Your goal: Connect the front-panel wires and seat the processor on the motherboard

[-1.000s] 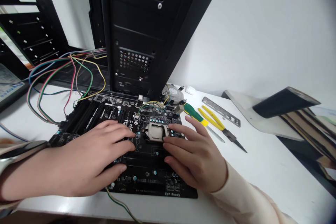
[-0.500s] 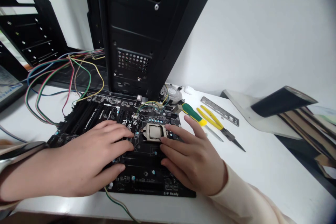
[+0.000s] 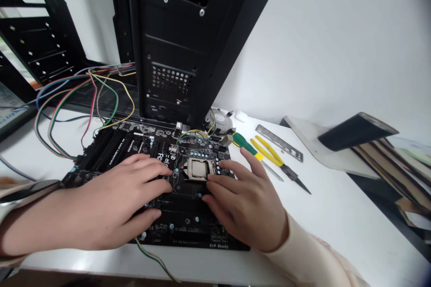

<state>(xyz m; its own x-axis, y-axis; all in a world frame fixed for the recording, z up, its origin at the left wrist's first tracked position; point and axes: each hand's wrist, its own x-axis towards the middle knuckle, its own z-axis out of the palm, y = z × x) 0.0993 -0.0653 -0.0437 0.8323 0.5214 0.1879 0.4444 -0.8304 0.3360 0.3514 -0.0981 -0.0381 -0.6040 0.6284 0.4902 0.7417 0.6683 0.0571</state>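
Note:
A black motherboard (image 3: pixel 188 206) lies flat on the white table. Near its right side is the CPU socket (image 3: pixel 199 169), a metal frame around a silvery square processor. My left hand (image 3: pixel 128 199) rests across the board left of the socket, fingers stretched and apart, holding nothing. At the socket's right edge is my right hand (image 3: pixel 244 197). Its fingers are bent, with one or two tips at the frame's lower right corner and the index finger raised. What lies under those fingertips is hidden.
A black computer case (image 3: pixel 175 45) stands right behind the board. Thin coloured wires (image 3: pixel 60 112) loop at left. Behind the right hand lie a round cooler (image 3: pixel 220 121), a green-yellow screwdriver (image 3: pixel 247 145), yellow-handled pliers (image 3: pixel 272 154) and a metal I/O shield (image 3: pixel 279 142). Stacked folders (image 3: pixel 393 170) stand far right.
My right hand's fingers have shifted slightly: the index is raised and another fingertip has drawn off the socket's upper right corner. My left hand stays put. The view has turned slightly.

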